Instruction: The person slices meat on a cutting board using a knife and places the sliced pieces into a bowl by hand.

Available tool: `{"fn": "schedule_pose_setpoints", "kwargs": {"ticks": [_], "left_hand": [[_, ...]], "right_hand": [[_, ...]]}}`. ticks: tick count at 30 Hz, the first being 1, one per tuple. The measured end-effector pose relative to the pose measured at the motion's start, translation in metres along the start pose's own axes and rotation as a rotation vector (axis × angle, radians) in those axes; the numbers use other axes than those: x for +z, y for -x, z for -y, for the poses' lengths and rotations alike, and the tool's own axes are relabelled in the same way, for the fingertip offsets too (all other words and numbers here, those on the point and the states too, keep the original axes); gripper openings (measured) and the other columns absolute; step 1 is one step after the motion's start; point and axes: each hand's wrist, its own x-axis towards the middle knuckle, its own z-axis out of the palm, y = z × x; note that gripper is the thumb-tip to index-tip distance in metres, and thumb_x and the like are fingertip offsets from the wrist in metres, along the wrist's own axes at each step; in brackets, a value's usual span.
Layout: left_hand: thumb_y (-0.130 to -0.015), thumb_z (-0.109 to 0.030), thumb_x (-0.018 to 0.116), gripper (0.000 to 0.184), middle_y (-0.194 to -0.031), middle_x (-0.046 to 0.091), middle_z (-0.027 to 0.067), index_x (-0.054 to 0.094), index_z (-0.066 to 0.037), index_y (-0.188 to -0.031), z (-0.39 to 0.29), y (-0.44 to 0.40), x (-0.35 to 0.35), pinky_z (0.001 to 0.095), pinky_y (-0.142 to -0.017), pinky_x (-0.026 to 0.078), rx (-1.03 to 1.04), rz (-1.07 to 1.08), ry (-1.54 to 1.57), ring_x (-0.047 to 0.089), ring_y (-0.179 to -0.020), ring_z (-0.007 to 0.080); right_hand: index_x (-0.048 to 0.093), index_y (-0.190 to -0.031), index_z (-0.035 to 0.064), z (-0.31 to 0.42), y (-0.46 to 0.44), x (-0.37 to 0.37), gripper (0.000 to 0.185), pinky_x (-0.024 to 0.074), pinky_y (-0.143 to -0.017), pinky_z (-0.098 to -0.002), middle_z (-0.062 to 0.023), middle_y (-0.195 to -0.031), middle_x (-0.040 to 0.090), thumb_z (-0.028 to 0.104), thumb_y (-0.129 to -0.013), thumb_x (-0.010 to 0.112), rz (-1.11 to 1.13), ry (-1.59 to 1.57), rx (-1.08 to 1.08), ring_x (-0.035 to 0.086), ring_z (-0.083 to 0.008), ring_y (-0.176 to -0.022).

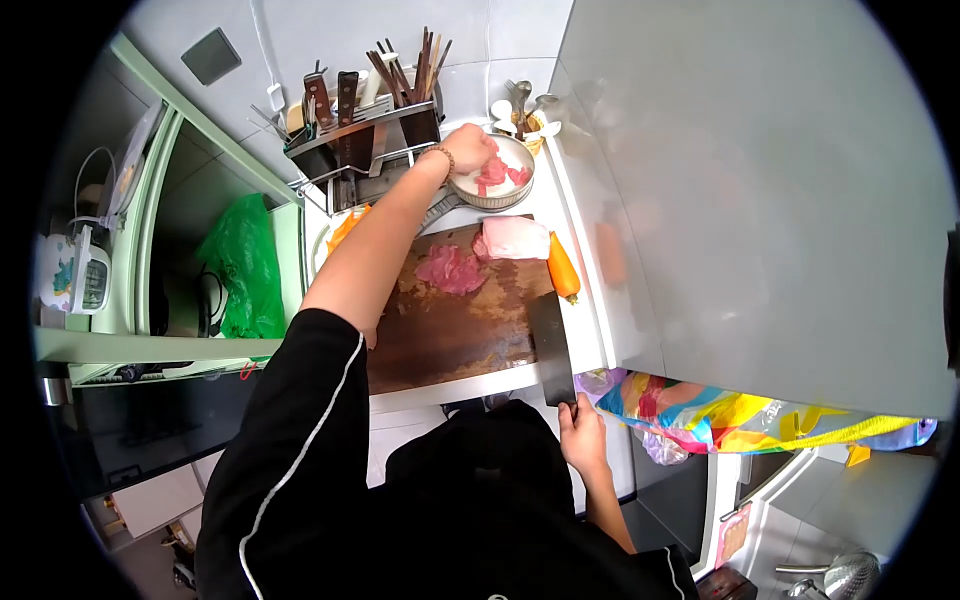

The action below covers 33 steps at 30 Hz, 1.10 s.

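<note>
My left hand (pixel 468 150) reaches over a round pan (pixel 487 202) with a pale inside, its fingers curled down on raw pink meat slices (pixel 492 178); the fingertips are partly hidden. My right hand (pixel 583 435) is closed round the handle of a cleaver (pixel 552 345), whose broad dark blade lies along the right edge of a wooden cutting board (pixel 440 350). On the board sit a pile of sliced meat (pixel 450 270) and a thick block of meat with a pale fatty top (pixel 516 238). An orange carrot (pixel 563 268) lies at the board's right edge, beyond the blade tip.
A metal rack (pixel 360 130) with knives and chopsticks stands against the back wall. Spoons (pixel 520 100) stand in a holder behind the pan. A plate with orange pieces (pixel 345 230) is partly behind my left arm. A grey panel (pixel 760 200) rises at right; a green bag (pixel 250 265) hangs left.
</note>
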Motion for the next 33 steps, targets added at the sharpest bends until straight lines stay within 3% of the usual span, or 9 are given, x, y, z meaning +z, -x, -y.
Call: {"fn": "schedule_pose_setpoints", "kwargs": {"ticks": [7,10,16,20,21,25,29,32,33], "left_hand": [[-0.091,0.001,0.069,0.032,-0.111,0.075,0.0121,0.069,0.002,-0.123,0.003,0.003,-0.010,0.0291,-0.072,0.064,-0.038,0.031,0.164,0.075,-0.090,0.0176],[-0.092,0.008,0.058,0.044,-0.127,0.070,0.0138,0.066,0.000,-0.134,0.026,-0.023,0.006,0.0313,-0.087,0.062,0.258,0.041,-0.448,0.070,-0.111,0.0174],[-0.094,0.007,0.055,0.039,-0.130,0.067,0.0098,0.066,-0.001,-0.131,0.000,0.010,-0.023,0.0331,-0.087,0.063,-0.015,0.103,0.359,0.068,-0.108,0.0170],[-0.100,-0.002,0.056,0.022,-0.106,0.073,0.0086,0.071,-0.002,-0.116,-0.006,0.013,-0.023,0.0289,-0.072,0.064,-0.019,0.030,0.029,0.068,-0.094,0.0101],[-0.100,-0.001,0.053,0.028,-0.104,0.076,0.0114,0.072,0.000,-0.120,0.004,0.006,-0.016,0.0316,-0.083,0.063,-0.007,0.072,0.056,0.071,-0.099,0.0149],[-0.094,0.007,0.046,0.048,-0.128,0.072,0.0210,0.061,0.004,-0.139,0.040,-0.018,0.006,0.0340,-0.107,0.051,0.199,0.082,-0.116,0.067,-0.123,0.0299],[-0.092,0.006,0.050,0.050,-0.146,0.061,0.0185,0.062,0.001,-0.140,0.017,-0.006,-0.006,0.0342,-0.110,0.049,0.194,0.154,-0.279,0.060,-0.132,0.0264],[-0.092,0.003,0.055,0.046,-0.143,0.062,0.0164,0.064,0.001,-0.137,0.005,0.025,-0.026,0.0345,-0.108,0.049,0.259,-0.016,0.331,0.062,-0.127,0.0244],[-0.093,0.000,0.056,0.041,-0.137,0.065,0.0154,0.066,0.002,-0.133,-0.004,0.058,-0.037,0.0347,-0.103,0.052,0.287,0.000,0.559,0.063,-0.123,0.0240]], "right_hand": [[0.055,-0.096,-0.0008,0.002,-0.026,-0.002,0.021,0.0505,-0.070,-0.0545,-0.0219,-0.077,0.067,0.019,-0.101,0.062,0.096,0.005,-0.015,0.067,-0.0473,-0.077],[0.055,-0.096,-0.0012,0.010,-0.032,-0.003,0.021,0.0502,-0.069,-0.0546,-0.0219,-0.076,0.067,0.018,-0.101,0.062,0.102,0.016,-0.024,0.067,-0.0474,-0.076],[0.055,-0.093,-0.0010,0.002,-0.032,0.003,0.021,0.0421,-0.056,-0.0401,-0.0113,-0.063,0.054,0.016,-0.102,0.064,0.009,-0.079,-0.100,0.049,-0.0213,-0.055],[0.054,-0.092,-0.0010,-0.004,-0.034,0.010,0.021,0.0404,-0.053,-0.0383,-0.0084,-0.060,0.049,0.014,-0.102,0.065,0.029,-0.070,-0.079,0.046,-0.0185,-0.054],[0.056,-0.093,-0.0010,-0.005,-0.034,0.012,0.019,0.0406,-0.054,-0.0383,-0.0083,-0.060,0.049,0.013,-0.102,0.065,0.031,-0.058,-0.093,0.045,-0.0186,-0.054],[0.060,-0.099,-0.0013,0.008,-0.030,0.015,0.016,0.0418,-0.055,-0.0385,-0.0088,-0.062,0.050,0.013,-0.102,0.064,0.050,-0.080,-0.087,0.046,-0.0186,-0.055],[0.061,-0.101,-0.0013,0.010,-0.021,0.014,0.015,0.0419,-0.055,-0.0380,-0.0081,-0.062,0.050,0.013,-0.103,0.063,0.044,-0.089,-0.059,0.047,-0.0182,-0.055],[0.061,-0.100,-0.0004,-0.008,-0.017,0.017,0.014,0.0400,-0.053,-0.0353,-0.0041,-0.062,0.049,0.013,-0.103,0.063,0.039,-0.120,-0.067,0.046,-0.0143,-0.055],[0.056,-0.093,-0.0002,-0.013,-0.018,0.017,0.020,0.0454,-0.058,-0.0470,-0.0188,-0.065,0.059,0.017,-0.101,0.063,0.062,-0.140,-0.025,0.060,-0.0366,-0.058]]}}
